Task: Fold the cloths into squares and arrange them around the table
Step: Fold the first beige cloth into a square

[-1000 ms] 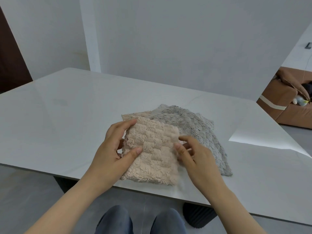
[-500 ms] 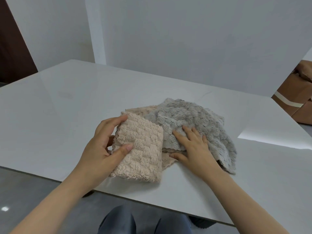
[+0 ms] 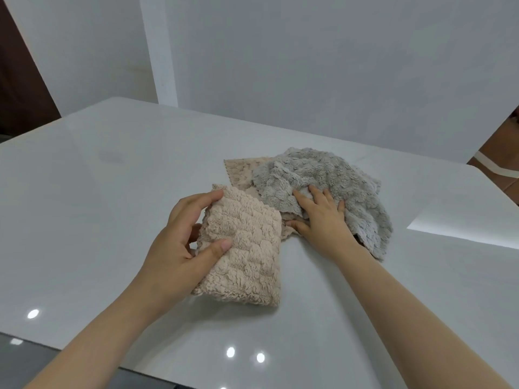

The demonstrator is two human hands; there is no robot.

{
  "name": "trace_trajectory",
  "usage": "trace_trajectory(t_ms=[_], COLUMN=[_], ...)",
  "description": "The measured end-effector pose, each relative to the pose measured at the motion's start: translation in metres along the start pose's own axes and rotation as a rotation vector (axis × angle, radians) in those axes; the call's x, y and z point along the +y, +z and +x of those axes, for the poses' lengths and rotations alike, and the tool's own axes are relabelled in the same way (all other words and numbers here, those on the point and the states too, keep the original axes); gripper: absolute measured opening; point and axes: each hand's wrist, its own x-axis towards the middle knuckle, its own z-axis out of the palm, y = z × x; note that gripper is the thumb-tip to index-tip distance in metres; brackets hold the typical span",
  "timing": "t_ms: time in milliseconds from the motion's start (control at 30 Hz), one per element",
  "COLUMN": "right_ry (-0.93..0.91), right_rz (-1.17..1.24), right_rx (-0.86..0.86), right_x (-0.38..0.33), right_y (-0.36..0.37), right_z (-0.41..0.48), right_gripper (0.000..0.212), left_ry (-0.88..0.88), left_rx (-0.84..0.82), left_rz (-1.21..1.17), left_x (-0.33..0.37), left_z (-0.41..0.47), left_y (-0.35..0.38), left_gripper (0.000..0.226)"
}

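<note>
A folded beige fluffy cloth [image 3: 247, 248] lies near the middle of the white table [image 3: 98, 206]. My left hand [image 3: 179, 242] grips its left edge, thumb on top and fingers curled round the far corner. To its right a rumpled grey cloth [image 3: 331, 181] lies in a heap over another beige cloth [image 3: 241, 171], of which only a corner and a bit of edge show. My right hand [image 3: 320, 217] rests on the grey cloth with fingers spread and pressing into the pile.
The table's near edge [image 3: 84, 357] runs along the bottom left, with floor below it. A white wall stands close behind the table. A brown sofa [image 3: 500, 158] shows at the far right. A bright patch of light lies on the table's right side.
My right hand has let go of the folded beige cloth and moved right onto the grey heap. My left hand has drawn the folded cloth a little to the left, away from the pile.
</note>
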Motion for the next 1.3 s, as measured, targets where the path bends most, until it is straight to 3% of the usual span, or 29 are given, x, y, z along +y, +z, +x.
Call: trace_trajectory(t_ms=[133,300,367,667,967,1100,1300], right_ry=[-0.012,-0.097,-0.089,0.170,0.369,0.429,0.468], right_rz=[0.061,0.317,0.433,1.237,1.220,1.077,0.960], right_rx=[0.011,0.230,0.240,-0.175,0.030,0.174,0.261], right_x=[0.000,-0.009,-0.017,-0.037,0.008,0.037,0.082], right_y=[-0.004,-0.017,-0.021,-0.031,-0.039,-0.039,-0.043], right_z=[-0.001,-0.045,-0.068,-0.130,-0.188,-0.207,-0.231], right_gripper=[0.071,0.059,0.052,0.028,0.034,0.029,0.034], left_ry=[0.003,0.012,0.013,0.032,0.006,0.007,-0.013], left_rx=[-0.006,-0.017,-0.016,-0.065,-0.106,-0.140,-0.210], left_rz=[-0.004,-0.010,-0.015,-0.098,-0.030,0.045,0.107], left_x=[0.000,0.003,0.008,0.039,0.045,0.043,0.047], left_z=[0.002,-0.004,-0.008,-0.035,-0.061,-0.071,-0.081], left_y=[0.003,0.003,0.002,0.019,0.073,0.109,0.159], left_gripper=[0.057,0.056,0.057,0.057,0.052,0.041,0.044])
